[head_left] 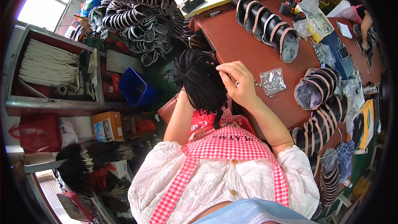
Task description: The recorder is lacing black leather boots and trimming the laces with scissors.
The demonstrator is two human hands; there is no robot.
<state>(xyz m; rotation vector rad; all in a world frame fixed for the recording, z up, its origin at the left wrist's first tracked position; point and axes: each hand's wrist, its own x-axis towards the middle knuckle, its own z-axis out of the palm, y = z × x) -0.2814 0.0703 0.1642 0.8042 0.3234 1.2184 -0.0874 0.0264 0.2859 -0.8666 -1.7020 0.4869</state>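
Head view looks down on a person in a red-checked apron seated at a reddish-brown table. Centre frame, a thick bundle of black cords hangs over the table's near edge toward the lap. The right hand sits just right of that bundle, fingers curled narrow and pinched together at its edge, apparently nipping one strand. The left hand is hidden behind the bundle; only the forearm shows rising under it, so I cannot tell whether it grips or merely props.

Just right of the right hand lies a clear bag of small metal fittings, touching the table and close to the wrist. Further right and toward the upper middle, rows of dark sandal soles with tan straps lean against each other.

As I judge it, the bundle is the weak point: draped over the edge with unseen support, it could slide off or tangle if one strand is tugged hard. A careless sweep of the right wrist could also knock the bag and scatter fittings.
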